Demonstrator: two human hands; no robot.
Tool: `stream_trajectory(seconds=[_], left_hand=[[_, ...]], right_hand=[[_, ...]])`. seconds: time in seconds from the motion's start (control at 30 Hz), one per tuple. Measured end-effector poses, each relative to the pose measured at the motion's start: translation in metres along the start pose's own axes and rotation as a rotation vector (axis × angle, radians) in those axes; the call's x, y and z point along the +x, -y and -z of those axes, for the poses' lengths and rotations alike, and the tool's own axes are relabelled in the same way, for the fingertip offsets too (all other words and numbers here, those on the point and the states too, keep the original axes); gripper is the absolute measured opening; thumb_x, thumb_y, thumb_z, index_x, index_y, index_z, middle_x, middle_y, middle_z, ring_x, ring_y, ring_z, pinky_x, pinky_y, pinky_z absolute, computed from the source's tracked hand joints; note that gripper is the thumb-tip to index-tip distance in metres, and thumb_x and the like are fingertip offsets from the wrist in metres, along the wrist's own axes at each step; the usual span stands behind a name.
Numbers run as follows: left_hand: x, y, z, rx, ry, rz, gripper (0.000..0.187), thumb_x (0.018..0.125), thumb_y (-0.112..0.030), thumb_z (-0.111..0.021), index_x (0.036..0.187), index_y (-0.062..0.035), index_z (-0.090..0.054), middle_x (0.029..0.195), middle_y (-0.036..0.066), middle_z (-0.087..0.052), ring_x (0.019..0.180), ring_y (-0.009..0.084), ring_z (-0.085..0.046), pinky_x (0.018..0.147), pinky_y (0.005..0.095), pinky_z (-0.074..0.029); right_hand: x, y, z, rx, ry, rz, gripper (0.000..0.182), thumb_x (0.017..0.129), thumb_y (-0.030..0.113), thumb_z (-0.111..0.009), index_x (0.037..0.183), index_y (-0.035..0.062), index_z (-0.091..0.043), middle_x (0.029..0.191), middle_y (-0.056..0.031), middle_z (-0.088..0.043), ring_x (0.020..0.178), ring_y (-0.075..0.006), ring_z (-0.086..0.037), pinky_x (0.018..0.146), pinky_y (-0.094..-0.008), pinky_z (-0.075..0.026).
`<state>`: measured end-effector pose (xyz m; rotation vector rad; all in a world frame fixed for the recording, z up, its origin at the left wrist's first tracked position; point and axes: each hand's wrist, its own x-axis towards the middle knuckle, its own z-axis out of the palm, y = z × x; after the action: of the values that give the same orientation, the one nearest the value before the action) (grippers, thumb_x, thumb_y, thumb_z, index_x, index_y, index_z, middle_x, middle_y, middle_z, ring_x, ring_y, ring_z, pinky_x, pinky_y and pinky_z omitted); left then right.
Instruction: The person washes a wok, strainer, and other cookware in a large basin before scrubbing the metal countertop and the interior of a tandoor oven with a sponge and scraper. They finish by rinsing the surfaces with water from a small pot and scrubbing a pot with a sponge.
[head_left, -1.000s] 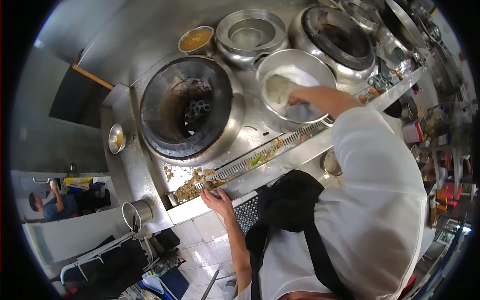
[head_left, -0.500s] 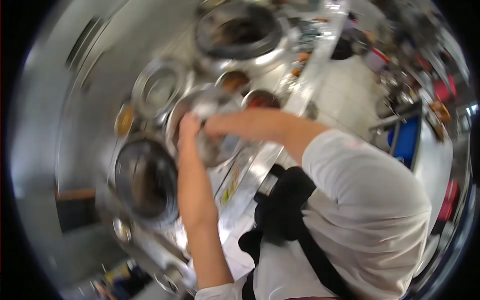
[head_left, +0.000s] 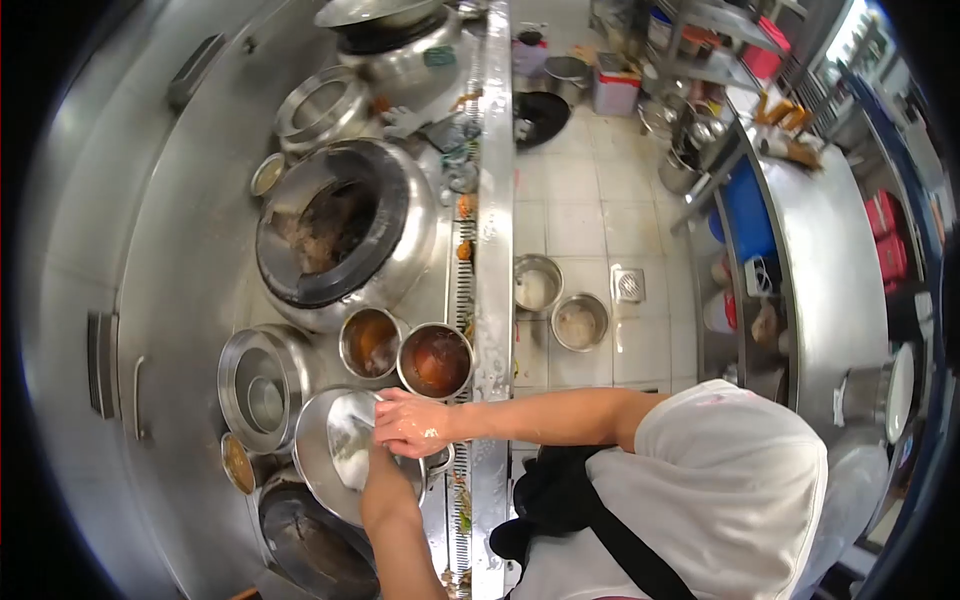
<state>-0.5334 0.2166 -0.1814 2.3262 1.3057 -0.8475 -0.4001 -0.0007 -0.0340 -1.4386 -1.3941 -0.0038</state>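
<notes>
My right hand (head_left: 410, 422) is over the right side of a wide metal bowl (head_left: 315, 475), its fingers curled downward and the back of the hand wet. What those fingers close on, I cannot tell. From below, my left hand (head_left: 379, 458) meets it over the same bowl, its fingers hidden beneath the right hand. Beside the fingers, inside the bowl, lies something whitish and wet-looking (head_left: 348, 440). Just above my right hand stands a metal pot of reddish-brown liquid (head_left: 436, 362), with a second pot of brown liquid (head_left: 370, 343) to its left.
A large round wok burner (head_left: 405, 255) sits farther up the steel range, another (head_left: 310, 545) below the bowl. Left of the bowl is a round metal container (head_left: 232, 385). A slotted drain (head_left: 462, 300) runs along the counter edge (head_left: 492, 250). Two pots (head_left: 578, 322) stand on the tiled floor.
The view has turned and sharpened. The bowl and both hands now appear lower in the picture, and my right hand now covers much of my left.
</notes>
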Motion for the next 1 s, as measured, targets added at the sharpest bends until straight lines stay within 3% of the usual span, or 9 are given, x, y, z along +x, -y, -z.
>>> stream_trajectory(seconds=[0.23, 0.47, 0.6, 0.77, 0.83, 0.9, 0.93, 1.0], left_hand=[[-0.008, -0.021, -0.011, -0.214, -0.015, 0.008, 0.039, 0.081, -0.016, -0.066, 0.119, -0.005, -0.067, 0.109, 0.013, -0.068, 0.096, 0.0254, -0.064, 0.084, 0.0392, -0.051], [-0.002, -0.037, 0.002, -0.296, -0.005, -0.035, 0.039, 0.081, -0.014, -0.067, 0.119, -0.0057, -0.066, 0.108, 0.01, -0.068, 0.094, 0.0211, -0.064, 0.082, 0.036, -0.051], [0.003, -0.043, 0.017, -0.361, 0.011, -0.101, 0.04, 0.081, -0.013, -0.068, 0.12, -0.0061, -0.065, 0.107, 0.008, -0.068, 0.093, 0.0187, -0.063, 0.08, 0.0341, -0.051], [0.009, -0.035, 0.059, -0.514, 0.081, -0.283, 0.041, 0.081, -0.012, -0.069, 0.121, -0.0066, -0.065, 0.106, 0.005, -0.068, 0.092, 0.0157, -0.063, 0.078, 0.0318, -0.051], [0.004, -0.026, 0.079, -0.569, 0.138, -0.412, 0.041, 0.08, -0.012, -0.07, 0.121, -0.0068, -0.065, 0.105, 0.004, -0.068, 0.091, 0.0145, -0.063, 0.078, 0.0309, -0.051], [-0.019, -0.023, 0.097, -0.572, 0.203, -0.549, 0.042, 0.08, -0.011, -0.07, 0.121, -0.0069, -0.064, 0.105, 0.003, -0.068, 0.091, 0.0132, -0.063, 0.077, 0.03, -0.051], [-0.032, -0.022, 0.104, -0.573, 0.218, -0.61, 0.042, 0.08, -0.011, -0.07, 0.121, -0.007, -0.064, 0.104, 0.003, -0.068, 0.09, 0.0126, -0.062, 0.076, 0.0295, -0.051], [-0.08, -0.012, 0.121, -0.615, 0.246, -0.71, 0.04, 0.08, -0.012, -0.072, 0.119, -0.0057, -0.065, 0.105, 0.002, -0.068, 0.087, 0.012, -0.061, 0.073, 0.0299, -0.05]], right_hand=[[-0.004, -0.005, 0.0, 0.057, -0.032, 0.025, 0.006, 0.075, 0.013, -0.065, 0.077, 0.0087, -0.061, 0.083, -0.005, -0.063, 0.098, -0.0261, -0.057, 0.104, -0.0528, -0.036], [-0.003, -0.009, -0.002, 0.065, -0.083, 0.026, 0.006, 0.075, 0.013, -0.065, 0.077, 0.0084, -0.061, 0.082, -0.0052, -0.062, 0.099, -0.0263, -0.057, 0.101, -0.0518, -0.038], [0.0, -0.009, -0.004, 0.082, -0.101, -0.009, 0.008, 0.074, 0.014, -0.065, 0.077, 0.0075, -0.062, 0.084, -0.0063, -0.063, 0.103, -0.0272, -0.057, 0.093, -0.0478, -0.041], [0.0, -0.011, -0.002, -0.02, -0.045, -0.013, 0.013, 0.077, 0.022, -0.063, 0.077, 0.0088, -0.062, 0.088, -0.0061, -0.065, 0.111, -0.028, -0.056, 0.083, -0.0484, -0.044], [-0.002, -0.016, -0.007, -0.105, -0.033, -0.003, 0.017, 0.083, 0.028, -0.06, 0.085, 0.0114, -0.066, 0.099, -0.0077, -0.065, 0.115, -0.0306, -0.055, 0.085, -0.0508, -0.045], [-0.009, -0.035, -0.028, -0.148, -0.2, 0.103, 0.021, 0.086, 0.032, -0.059, 0.088, 0.0123, -0.066, 0.104, -0.0135, -0.064, 0.116, -0.035, -0.054, 0.087, -0.0503, -0.047], [-0.002, -0.024, -0.008, -0.143, -0.061, 0.104, 0.02, 0.086, 0.031, -0.06, 0.087, 0.0119, -0.065, 0.103, -0.0145, -0.063, 0.114, -0.0361, -0.055, 0.089, -0.0482, -0.048], [0.0, -0.03, -0.011, -0.184, -0.013, 0.144, 0.018, 0.084, 0.028, -0.062, 0.086, 0.0106, -0.065, 0.107, -0.0102, -0.064, 0.113, -0.0345, -0.057, 0.092, -0.0462, -0.05]])
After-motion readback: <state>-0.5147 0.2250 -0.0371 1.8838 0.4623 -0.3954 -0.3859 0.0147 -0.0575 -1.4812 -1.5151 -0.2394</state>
